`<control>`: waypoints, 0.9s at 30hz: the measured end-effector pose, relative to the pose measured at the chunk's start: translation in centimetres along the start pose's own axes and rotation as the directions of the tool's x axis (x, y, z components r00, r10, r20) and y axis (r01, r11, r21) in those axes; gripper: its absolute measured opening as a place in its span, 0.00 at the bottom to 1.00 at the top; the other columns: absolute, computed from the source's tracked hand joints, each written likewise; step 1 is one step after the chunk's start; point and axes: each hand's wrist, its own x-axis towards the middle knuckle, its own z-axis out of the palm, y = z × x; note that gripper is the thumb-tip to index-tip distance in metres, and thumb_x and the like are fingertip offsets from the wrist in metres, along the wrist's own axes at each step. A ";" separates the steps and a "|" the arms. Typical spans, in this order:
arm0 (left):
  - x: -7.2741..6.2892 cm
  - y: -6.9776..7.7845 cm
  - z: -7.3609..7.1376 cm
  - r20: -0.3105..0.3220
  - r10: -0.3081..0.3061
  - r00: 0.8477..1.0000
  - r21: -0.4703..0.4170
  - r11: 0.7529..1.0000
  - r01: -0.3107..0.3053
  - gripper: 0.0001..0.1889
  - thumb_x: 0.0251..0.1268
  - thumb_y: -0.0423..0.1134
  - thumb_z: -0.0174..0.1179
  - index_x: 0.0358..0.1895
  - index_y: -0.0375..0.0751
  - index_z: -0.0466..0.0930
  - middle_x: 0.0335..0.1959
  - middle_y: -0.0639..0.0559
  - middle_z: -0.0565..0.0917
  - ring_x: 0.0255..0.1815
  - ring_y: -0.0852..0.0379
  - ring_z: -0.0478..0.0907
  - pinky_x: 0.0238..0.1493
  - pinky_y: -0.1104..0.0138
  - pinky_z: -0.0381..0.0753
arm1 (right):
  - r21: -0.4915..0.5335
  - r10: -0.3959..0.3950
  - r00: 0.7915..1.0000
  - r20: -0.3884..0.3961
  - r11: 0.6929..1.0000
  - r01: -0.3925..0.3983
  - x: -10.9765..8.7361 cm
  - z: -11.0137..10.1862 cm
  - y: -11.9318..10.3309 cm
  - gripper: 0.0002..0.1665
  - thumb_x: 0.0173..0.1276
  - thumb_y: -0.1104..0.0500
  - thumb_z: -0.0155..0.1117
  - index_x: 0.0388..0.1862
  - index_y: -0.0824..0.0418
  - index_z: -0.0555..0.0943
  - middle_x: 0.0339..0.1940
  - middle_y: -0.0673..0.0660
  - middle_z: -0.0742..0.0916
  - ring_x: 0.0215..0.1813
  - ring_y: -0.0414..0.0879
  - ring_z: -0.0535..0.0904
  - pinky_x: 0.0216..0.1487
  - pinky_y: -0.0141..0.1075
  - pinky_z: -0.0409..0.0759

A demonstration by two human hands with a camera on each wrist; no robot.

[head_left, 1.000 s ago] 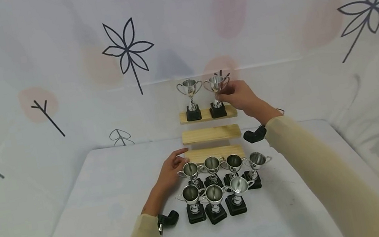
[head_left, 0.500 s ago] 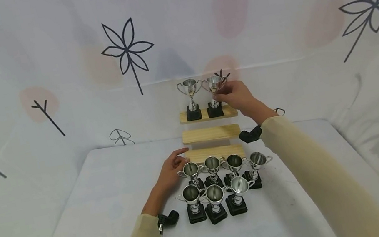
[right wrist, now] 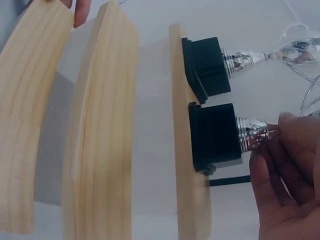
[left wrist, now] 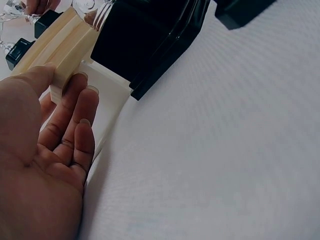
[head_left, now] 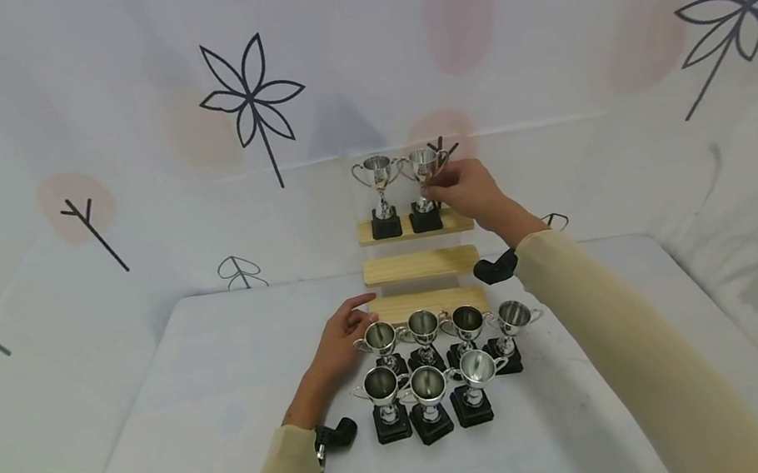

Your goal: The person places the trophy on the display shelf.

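A small silver trophy cup on a black base [head_left: 426,220] stands upright on the top wooden shelf [head_left: 460,221]. My right hand [head_left: 473,190] pinches its stem between thumb and fingers. A matching trophy [head_left: 386,225] stands just left of it, and in the right wrist view the two bases almost touch. Lower down, my left hand [head_left: 338,347] holds the left end of the bottom wooden shelf [head_left: 429,303]. The left wrist view has the thumb on top of that board [left wrist: 67,42] and fingers beneath.
The middle shelf [head_left: 422,264] bears nothing. In front of the bottom shelf, several more trophies stand in two rows on the white table, including one at the right end [head_left: 505,358] and one at front left [head_left: 392,424]. A patterned cloth wall [head_left: 132,85] rises behind.
My right hand has slid the trophy leftward along the top shelf, closer to the other trophy. The left hand has stayed at the bottom shelf's end.
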 end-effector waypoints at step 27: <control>0.7 -3.0 0.0 0.000 -0.043 0.999 -0.001 0.999 0.043 0.24 0.83 0.42 0.60 0.76 0.45 0.74 0.40 0.47 0.89 0.38 0.56 0.84 0.49 0.65 0.76 | 0.075 -0.084 0.984 -0.154 0.993 0.097 -7.9 -4.4 0.7 0.31 0.80 0.47 0.65 0.69 0.67 0.76 0.57 0.55 0.85 0.57 0.42 0.79 0.62 0.40 0.74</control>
